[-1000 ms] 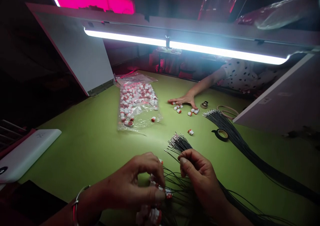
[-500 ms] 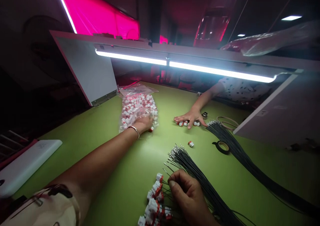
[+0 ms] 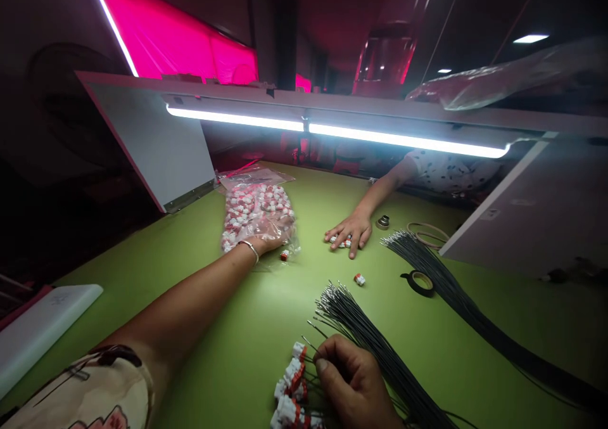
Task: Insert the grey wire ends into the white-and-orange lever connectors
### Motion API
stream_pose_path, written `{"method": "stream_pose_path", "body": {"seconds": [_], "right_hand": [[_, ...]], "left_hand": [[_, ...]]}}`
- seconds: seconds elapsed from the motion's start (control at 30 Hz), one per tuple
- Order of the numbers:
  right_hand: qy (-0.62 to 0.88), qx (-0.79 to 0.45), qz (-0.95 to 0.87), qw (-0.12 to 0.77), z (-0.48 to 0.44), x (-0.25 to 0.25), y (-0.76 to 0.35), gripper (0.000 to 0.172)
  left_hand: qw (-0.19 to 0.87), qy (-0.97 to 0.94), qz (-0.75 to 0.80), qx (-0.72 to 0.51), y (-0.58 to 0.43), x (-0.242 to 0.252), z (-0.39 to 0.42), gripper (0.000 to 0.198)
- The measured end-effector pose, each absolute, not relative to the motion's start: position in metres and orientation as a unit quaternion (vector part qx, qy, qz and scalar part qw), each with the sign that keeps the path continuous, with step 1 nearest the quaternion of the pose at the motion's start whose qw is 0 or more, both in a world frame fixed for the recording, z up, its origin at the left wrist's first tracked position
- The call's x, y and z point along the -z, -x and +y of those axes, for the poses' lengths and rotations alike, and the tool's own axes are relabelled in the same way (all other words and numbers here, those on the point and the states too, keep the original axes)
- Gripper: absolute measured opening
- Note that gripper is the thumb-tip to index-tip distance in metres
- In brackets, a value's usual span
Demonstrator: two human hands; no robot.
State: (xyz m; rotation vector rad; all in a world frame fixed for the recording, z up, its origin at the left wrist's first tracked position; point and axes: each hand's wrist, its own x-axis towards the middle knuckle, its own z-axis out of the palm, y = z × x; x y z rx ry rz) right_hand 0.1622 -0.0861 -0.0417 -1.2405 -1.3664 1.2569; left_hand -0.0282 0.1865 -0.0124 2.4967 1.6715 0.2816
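Observation:
My left hand reaches into a clear plastic bag full of small white-and-red connectors. Film and glare cover its fingers, so their grip is unclear. A single connector lies at the bag's mouth, beside that hand. Closer to me, my right hand is closed, thumb and forefinger pinching a thin black wire with a metal tip. Left of these fingers sits a cluster of white-and-red connectors with wires in them. Just behind the right hand runs a bundle of black wires with bare metal ends.
Across the green table, a co-worker's hand covers several connectors. One loose connector lies nearer. To the right are black tape, a second wire bundle and rings. A lamp spans overhead.
My left hand has pushed further under the bag's film, and the connector at its mouth shows more plainly. The co-worker's hand has drawn its connectors together. My right hand keeps its pinch.

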Motion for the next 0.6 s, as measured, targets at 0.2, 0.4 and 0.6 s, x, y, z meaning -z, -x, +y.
{"method": "stream_pose_path", "body": {"seconds": [0.2,0.4,0.6], "right_hand": [[0.488,-0.536,-0.502,0.473,-0.089,0.043,-0.163,0.030],[0.482,-0.546,-0.501,0.467,-0.090,0.034,-0.169,0.035],[0.488,-0.570,-0.464,0.471,-0.091,0.021,-0.173,0.034]], "left_hand": [[0.122,-0.823,0.542,-0.119,0.033,0.013,0.118,0.033],[0.159,-0.839,0.497,-0.155,0.038,0.019,0.058,0.040],[0.184,-0.834,0.484,-0.191,0.052,-0.005,0.021,0.033]]}}
